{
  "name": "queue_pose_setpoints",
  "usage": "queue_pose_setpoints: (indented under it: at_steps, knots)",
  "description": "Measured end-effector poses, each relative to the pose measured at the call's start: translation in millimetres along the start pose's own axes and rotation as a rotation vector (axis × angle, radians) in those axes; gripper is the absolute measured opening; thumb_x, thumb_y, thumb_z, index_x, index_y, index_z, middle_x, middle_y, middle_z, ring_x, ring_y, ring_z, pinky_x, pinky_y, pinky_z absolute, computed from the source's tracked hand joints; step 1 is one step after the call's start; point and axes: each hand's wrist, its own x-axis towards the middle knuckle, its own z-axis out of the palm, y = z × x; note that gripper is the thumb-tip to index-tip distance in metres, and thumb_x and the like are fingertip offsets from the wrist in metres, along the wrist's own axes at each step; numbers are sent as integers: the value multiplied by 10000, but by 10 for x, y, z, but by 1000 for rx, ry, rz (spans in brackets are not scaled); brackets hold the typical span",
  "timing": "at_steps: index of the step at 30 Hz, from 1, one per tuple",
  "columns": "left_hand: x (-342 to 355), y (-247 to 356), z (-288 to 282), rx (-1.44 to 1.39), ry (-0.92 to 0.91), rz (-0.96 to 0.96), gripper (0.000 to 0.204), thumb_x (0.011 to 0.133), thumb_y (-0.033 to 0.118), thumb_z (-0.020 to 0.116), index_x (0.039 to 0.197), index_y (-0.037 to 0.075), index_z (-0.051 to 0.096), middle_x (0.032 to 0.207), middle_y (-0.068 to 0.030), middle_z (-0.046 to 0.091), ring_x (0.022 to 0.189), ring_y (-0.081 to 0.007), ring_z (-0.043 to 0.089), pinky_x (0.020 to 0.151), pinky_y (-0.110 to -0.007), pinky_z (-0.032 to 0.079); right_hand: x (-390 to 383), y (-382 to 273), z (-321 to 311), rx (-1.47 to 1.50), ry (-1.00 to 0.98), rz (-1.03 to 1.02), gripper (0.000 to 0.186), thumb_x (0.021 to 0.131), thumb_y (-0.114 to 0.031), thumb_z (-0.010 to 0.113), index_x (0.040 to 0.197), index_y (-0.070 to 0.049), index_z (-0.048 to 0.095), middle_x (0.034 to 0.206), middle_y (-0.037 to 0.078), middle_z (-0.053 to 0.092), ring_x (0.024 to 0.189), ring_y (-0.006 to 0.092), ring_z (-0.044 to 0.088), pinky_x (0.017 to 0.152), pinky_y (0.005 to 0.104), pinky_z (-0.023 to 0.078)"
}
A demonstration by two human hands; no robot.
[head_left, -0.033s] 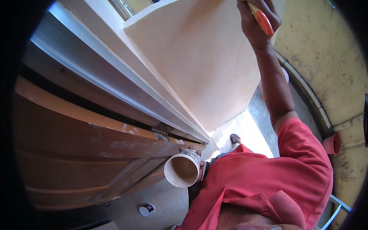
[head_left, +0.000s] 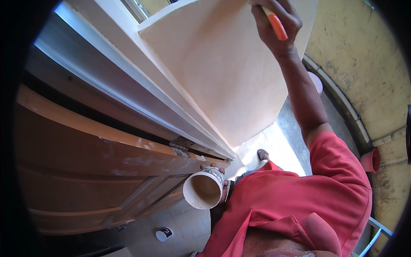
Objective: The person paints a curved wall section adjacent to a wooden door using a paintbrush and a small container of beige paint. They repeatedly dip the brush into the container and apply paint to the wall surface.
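The right hand (head_left: 291, 21), clamped around the orange-handled brush (head_left: 279, 29), has shifted leftward in front of the pale panel (head_left: 218, 77), suggesting a stroke under way; bristle contact cannot be told. The left hand (head_left: 224, 189), fingers wrapped around the white cup (head_left: 191, 198), remains beside the brown door (head_left: 85, 167).

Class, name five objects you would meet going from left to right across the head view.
Small white tub, pale cup in the left hand, orange-ended handle in the right hand, pale pinkish object, red pot.
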Motion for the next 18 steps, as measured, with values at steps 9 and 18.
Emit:
queue_pose_setpoints:
  at_steps: [9,18]
  knots:
    - [157,-48,52,15,49,-54,657,1036,535,599,1618,269,451,1579,-109,436,1389,-388,472,889,-563,575,-614,-456,134,428,-284,-105,263,728,-51,856,919,-196,748,1087,37,718,888,211,714,681,306,601]
    - [175,-26,25,-54,51,-82,643,1042,521,602,1619,286,447,1563,-121,452,1399,-391,463,898,-582,562,-279,969,-64,445,113,534,107,907,6,773,1001,-27,734,984,70,737,927,176,698,827,334,556]
